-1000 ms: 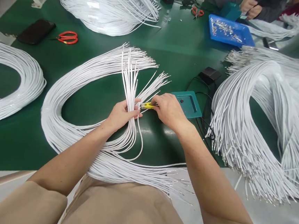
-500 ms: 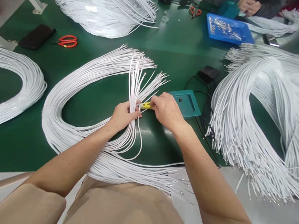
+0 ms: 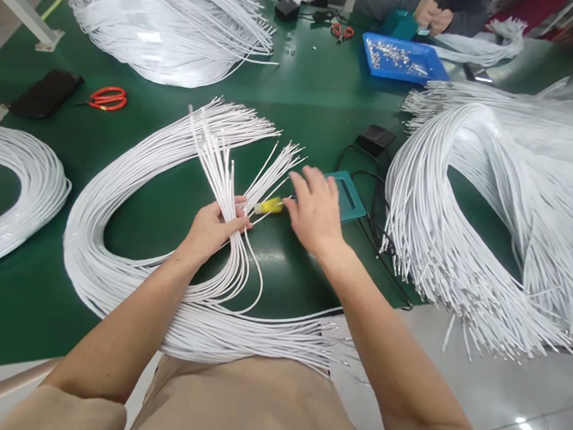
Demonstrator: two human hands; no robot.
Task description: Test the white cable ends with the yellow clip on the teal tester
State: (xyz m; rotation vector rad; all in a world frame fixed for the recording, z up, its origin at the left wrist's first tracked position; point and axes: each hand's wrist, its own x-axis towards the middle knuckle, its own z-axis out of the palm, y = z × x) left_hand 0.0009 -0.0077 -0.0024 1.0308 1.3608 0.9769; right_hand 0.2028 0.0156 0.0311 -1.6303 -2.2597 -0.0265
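My left hand (image 3: 218,226) is closed around a bunch of thin white cables (image 3: 215,162), whose ends fan upward above my fingers. The cables curve down into a larger white coil (image 3: 85,224) on the green table. Beside my left fingers lies a small yellow piece (image 3: 270,205) with a pale tip; its exact kind is unclear. Just right of it, my right hand (image 3: 317,211) is open and palm down, fingers spread and slightly blurred. Behind that hand, partly covered, is a flat teal box (image 3: 349,197) with a recessed top.
Red-handled scissors (image 3: 107,97) and a black phone (image 3: 46,93) lie at left. Large cable bundles stand at back left (image 3: 167,24) and right (image 3: 511,168). A blue tray (image 3: 405,58) holds small metal parts. Across the table are a co-worker's hands (image 3: 433,17).
My right hand has let go of the yellow piece and opened. The cables in my left hand now lean further left. The whole view has shifted somewhat.
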